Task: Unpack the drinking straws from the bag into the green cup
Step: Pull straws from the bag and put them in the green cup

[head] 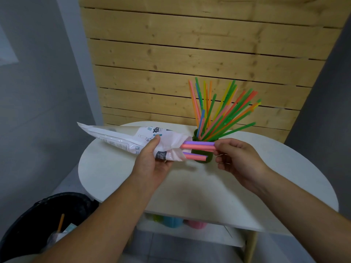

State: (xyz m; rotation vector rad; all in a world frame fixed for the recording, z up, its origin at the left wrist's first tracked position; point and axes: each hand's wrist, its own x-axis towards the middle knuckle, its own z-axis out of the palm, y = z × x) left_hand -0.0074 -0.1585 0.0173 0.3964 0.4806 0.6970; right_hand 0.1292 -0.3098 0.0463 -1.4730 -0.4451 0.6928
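Your right hand [235, 158] is pinching the tips of a few pink and purple straws [197, 146] sticking out of the bag [129, 139], which your left hand [152, 162] grips around its bunched mouth. Just behind them on the white table [106, 168] is the green cup [201, 160], already stuffed with colourful straws [218, 112].

A single wide-angle view from a camera worn on the person's head, looking forward and steeply down. It sits close above the round white tabletop [114, 173], with both bare forearms reaching in from the bottom edge toward the centre. Straight ahead stands a wall of pale horizontal wooden planks [190, 54], bowed by the lens. A black waste bin [28, 224] falls in the lower left corner.
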